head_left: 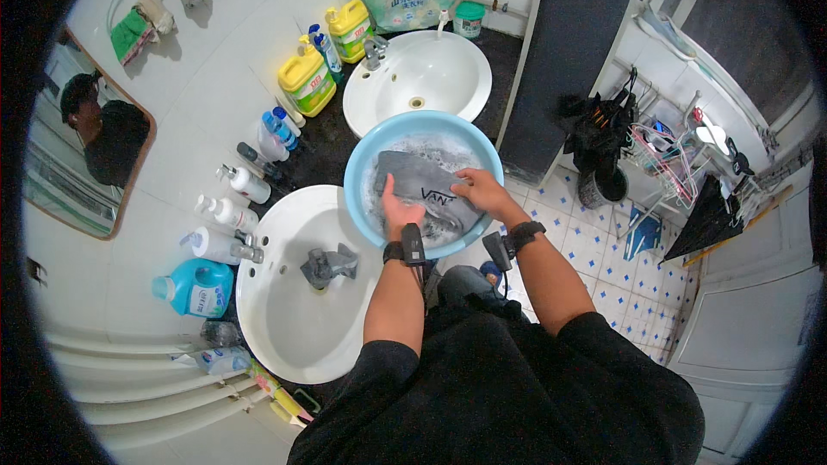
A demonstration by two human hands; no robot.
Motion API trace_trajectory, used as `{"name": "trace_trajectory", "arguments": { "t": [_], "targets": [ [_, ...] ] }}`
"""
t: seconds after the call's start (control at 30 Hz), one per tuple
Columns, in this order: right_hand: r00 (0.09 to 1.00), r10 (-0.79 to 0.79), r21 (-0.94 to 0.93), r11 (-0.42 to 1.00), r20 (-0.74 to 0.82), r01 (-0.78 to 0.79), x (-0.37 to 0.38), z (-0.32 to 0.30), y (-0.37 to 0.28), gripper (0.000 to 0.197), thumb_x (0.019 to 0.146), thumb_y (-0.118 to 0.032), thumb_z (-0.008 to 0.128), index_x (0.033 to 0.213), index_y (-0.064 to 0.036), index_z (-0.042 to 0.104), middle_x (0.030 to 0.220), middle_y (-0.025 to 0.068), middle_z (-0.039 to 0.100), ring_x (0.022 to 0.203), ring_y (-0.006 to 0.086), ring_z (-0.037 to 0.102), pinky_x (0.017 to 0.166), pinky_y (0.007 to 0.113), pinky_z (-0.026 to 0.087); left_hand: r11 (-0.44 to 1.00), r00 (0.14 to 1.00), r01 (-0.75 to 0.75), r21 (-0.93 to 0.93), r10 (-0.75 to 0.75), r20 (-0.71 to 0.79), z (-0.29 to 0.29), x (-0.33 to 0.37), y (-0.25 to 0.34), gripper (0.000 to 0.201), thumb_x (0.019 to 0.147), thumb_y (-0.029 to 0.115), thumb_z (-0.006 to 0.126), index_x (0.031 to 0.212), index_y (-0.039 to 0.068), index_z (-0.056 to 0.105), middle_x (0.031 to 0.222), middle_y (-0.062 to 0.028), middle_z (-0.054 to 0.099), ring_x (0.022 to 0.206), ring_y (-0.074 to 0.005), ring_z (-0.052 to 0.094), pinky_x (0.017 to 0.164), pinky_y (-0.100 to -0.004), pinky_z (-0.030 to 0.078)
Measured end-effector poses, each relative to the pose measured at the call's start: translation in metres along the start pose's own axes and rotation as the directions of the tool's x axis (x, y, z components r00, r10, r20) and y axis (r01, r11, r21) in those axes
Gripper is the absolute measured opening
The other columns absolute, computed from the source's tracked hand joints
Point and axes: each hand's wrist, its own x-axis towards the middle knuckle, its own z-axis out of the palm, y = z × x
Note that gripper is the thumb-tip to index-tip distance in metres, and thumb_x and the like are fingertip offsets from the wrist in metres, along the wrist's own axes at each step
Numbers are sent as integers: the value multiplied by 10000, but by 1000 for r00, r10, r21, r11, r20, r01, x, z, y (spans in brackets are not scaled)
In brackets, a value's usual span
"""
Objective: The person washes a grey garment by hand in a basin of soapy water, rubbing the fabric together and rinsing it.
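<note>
A light-blue round basin [352, 179] holds sudsy water. In it, at the surface, a wet grey cloth item [413, 174] with dark lettering lies spread fairly flat; I cannot tell its exact kind. My left hand [401, 211] grips its near left part, thumb pointing up over the fabric. At the right edge, my right hand [482, 193] pinches the same cloth with bent fingers. Some fingertips are hidden under the fabric. Each wrist wears a black strap with a small device.
The basin overlaps a far white sink [469, 69] and a near sink [276, 336], where a crumpled dark-grey cloth [326, 267] lies. Yellow jugs [307, 77], pump bottles [245, 182] and a blue detergent jug [196, 287] line the wall. A dark board [564, 60] stands right.
</note>
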Motion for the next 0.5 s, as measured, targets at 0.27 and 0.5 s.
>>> {"name": "trace_trajectory", "arguments": {
  "t": [0.27,0.5],
  "targets": [
    [971,-173,-419,903,-162,91,-5,18,8,297,817,-267,555,876,23,575,802,225,589,734,320,578,674,390,432,974,986,80,213,-109,128,-5,4,1,433,898,381,490,1169,43,508,1143,-91,554,1047,-247,526,944,-375,386],
    [953,-267,-626,771,-146,120,-21,69,-61,347,898,-314,418,905,24,495,816,269,591,782,441,573,697,520,435,897,999,3,443,-24,42,-9,4,-3,415,881,380,531,1165,78,514,1132,-81,556,1069,-227,510,926,-397,392]
  ]
}}
